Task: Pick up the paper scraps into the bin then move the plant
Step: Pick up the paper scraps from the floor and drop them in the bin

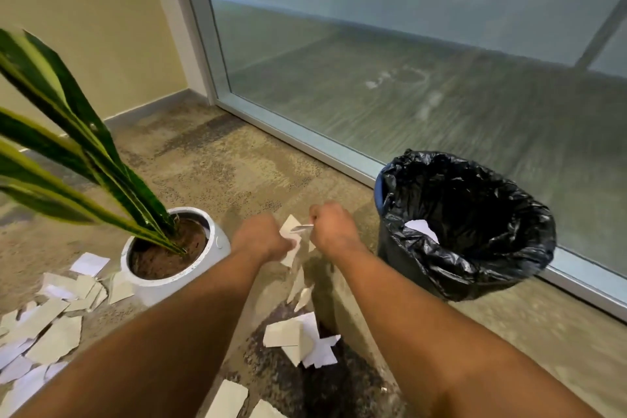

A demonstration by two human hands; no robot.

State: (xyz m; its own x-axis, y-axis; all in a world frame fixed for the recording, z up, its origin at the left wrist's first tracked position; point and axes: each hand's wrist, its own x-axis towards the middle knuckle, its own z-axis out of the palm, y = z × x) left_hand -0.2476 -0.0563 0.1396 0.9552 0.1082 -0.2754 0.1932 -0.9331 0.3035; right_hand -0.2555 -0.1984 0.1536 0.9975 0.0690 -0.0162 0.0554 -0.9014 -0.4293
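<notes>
My left hand (261, 237) is closed around pale paper scraps (290, 231) just right of the plant's white pot (217, 241). Close beside it, my right hand (332, 227) pinches a thin paper scrap (302, 228) that points toward the left hand. Both hands hover above the carpet, left of the bin (475, 224), which has a black liner and one white scrap (422, 229) inside. The plant (84, 153) has long green, yellow-edged leaves. Several more scraps lie on the floor below my arms (302, 339) and in a heap at the left (51, 326).
A frosted glass wall with a metal frame (305, 136) runs behind the bin. A beige wall with a grey baseboard (149, 108) stands behind the plant. The floor is mottled brown carpet (210, 159).
</notes>
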